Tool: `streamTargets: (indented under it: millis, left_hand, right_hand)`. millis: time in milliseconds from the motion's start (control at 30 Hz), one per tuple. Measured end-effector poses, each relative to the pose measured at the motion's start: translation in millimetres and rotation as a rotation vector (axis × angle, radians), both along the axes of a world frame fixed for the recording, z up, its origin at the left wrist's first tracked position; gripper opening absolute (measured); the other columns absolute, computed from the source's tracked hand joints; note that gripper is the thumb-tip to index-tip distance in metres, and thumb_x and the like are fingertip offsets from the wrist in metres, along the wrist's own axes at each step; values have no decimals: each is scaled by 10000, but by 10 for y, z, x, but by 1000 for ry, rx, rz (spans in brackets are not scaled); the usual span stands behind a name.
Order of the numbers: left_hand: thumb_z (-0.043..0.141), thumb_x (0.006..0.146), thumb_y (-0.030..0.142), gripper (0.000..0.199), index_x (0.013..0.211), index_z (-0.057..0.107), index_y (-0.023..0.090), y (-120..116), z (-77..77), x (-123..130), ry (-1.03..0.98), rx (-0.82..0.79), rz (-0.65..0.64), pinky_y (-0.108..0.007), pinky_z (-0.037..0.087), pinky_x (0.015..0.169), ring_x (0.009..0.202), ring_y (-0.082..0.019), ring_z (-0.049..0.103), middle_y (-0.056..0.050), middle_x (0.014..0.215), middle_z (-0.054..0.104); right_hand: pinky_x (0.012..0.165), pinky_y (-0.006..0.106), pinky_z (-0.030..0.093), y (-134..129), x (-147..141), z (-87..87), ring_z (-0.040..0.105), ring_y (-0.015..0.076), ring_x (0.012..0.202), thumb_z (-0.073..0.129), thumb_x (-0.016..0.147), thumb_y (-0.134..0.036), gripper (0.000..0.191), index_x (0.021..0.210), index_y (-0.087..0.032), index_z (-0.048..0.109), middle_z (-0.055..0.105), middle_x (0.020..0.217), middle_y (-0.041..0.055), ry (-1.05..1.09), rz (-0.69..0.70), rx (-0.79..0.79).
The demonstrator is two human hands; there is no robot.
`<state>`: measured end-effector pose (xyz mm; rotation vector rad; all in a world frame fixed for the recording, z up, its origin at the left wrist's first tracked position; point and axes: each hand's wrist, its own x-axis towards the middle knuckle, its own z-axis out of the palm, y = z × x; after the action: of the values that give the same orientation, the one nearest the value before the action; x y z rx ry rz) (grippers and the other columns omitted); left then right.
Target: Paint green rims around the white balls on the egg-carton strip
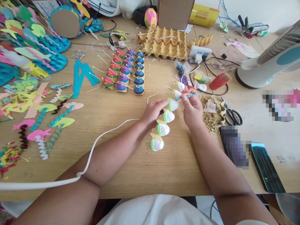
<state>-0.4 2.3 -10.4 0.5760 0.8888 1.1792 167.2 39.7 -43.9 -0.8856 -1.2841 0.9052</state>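
I see a plain white shirt [161,211] on the person I'm watching through, its front rounded and softly creased along the bottom of my view. A pale strip of cloth [248,222] beside the right arm [217,168] looks to me like a sleeve edge. Both forearms are bare, full and smoothly tapered, with a fold at each elbow. The left hand [154,112] and right hand [193,107] are bare too; I make out a short, rounded right thumbnail.
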Motion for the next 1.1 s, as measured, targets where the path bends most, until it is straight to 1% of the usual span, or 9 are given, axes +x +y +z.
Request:
streamTargets:
  millis: [100, 133, 200, 300, 400, 500, 733, 967, 1100]
  left_hand:
    - [1002, 647, 441, 352, 699, 787, 167, -1, -2, -2, -1, -2, -6, -246, 428, 566, 563, -94, 571, 17, 636, 706]
    - [1002, 646, 433, 343, 694, 790, 167, 0, -1, -1, 2, -8, -10, -247, 430, 569, 565, -95, 572, 14, 634, 706]
    - [1000, 663, 421, 327, 691, 792, 169, 1, 5, 1, 14, -21, -27, -254, 438, 581, 570, -101, 576, 13, 622, 694]
    - [990, 699, 415, 316, 697, 789, 171, 4, 16, 5, 29, -22, -50, -259, 450, 600, 580, -108, 583, 17, 613, 675]
    - [992, 683, 410, 318, 687, 782, 172, 7, 19, 7, 30, -27, -43, -255, 457, 602, 582, -108, 587, 18, 612, 678]
    - [1000, 655, 414, 320, 695, 793, 172, 8, 17, 9, 29, -38, -39, -251, 466, 598, 584, -109, 591, 10, 629, 708]
    - [983, 700, 374, 281, 706, 793, 168, -2, 35, 18, 30, -36, -22, -246, 475, 595, 574, -104, 602, 11, 646, 718]
    - [985, 705, 389, 288, 717, 804, 165, 4, 16, 13, 20, -29, -28, -242, 468, 592, 581, -104, 609, 6, 647, 722]
    - [990, 713, 411, 330, 671, 774, 166, 3, 13, 13, 28, -23, -41, -242, 458, 581, 573, -104, 605, 0, 636, 709]
  right_hand:
    - [1300, 543, 429, -20, 18, 18, 569, 282, 1454, 787, 902, -681, 395, 897, -286, 770, 649, 1413, 43, -92, -28, 39]
    - [1332, 575, 389, -31, 22, 27, 535, 293, 1510, 769, 921, -675, 390, 901, -285, 765, 638, 1460, 41, -120, -33, 47]
    - [1377, 608, 317, -58, 25, 46, 499, 291, 1557, 751, 949, -653, 369, 898, -288, 759, 644, 1486, 34, -160, -40, 54]
    - [1398, 593, 284, -92, 16, 69, 530, 270, 1515, 742, 962, -640, 345, 890, -303, 764, 693, 1418, 41, -184, -40, 44]
    - [1390, 562, 307, -102, 5, 82, 554, 258, 1474, 734, 967, -641, 339, 882, -316, 775, 721, 1304, 53, -192, -47, 35]
    - [1380, 550, 324, -99, 4, 87, 557, 253, 1468, 738, 965, -637, 342, 872, -311, 777, 713, 1253, 61, -191, -53, 38]
    - [1373, 551, 331, -118, 5, 99, 548, 253, 1482, 725, 983, -619, 330, 882, -307, 766, 696, 1325, 55, -212, -19, 35]
    - [1374, 554, 330, -118, 8, 105, 536, 262, 1500, 728, 980, -619, 327, 884, -308, 763, 686, 1374, 49, -211, -11, 34]
    - [1358, 534, 351, -119, 7, 104, 550, 254, 1479, 718, 988, -616, 326, 885, -310, 767, 692, 1333, 58, -220, -13, 34]
